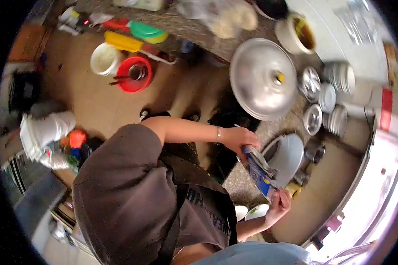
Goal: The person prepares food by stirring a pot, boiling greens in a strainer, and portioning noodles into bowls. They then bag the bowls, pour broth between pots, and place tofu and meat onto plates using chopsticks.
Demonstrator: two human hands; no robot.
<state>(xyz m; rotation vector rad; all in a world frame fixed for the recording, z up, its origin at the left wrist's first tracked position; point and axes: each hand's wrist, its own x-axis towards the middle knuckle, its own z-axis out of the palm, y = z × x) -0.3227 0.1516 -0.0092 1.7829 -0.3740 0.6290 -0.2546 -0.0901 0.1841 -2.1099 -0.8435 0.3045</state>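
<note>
My left hand (239,139), with a thin bracelet at the wrist, grips the upper end of a blue printed packet (258,170). My right hand (278,205) pinches the packet's lower end. I hold the packet over the edge of a speckled stone counter (241,183), right beside a white oval dish (289,154). My brown shirt and dark apron fill the lower left of the view.
A large metal lid (263,77) lies on the counter beyond the dish. Small steel bowls (313,118) and stacks of white plates (338,119) sit to its right. Two small white bowls (252,212) are near my right arm. A red basin (134,73) and a white bucket (104,59) stand on the floor.
</note>
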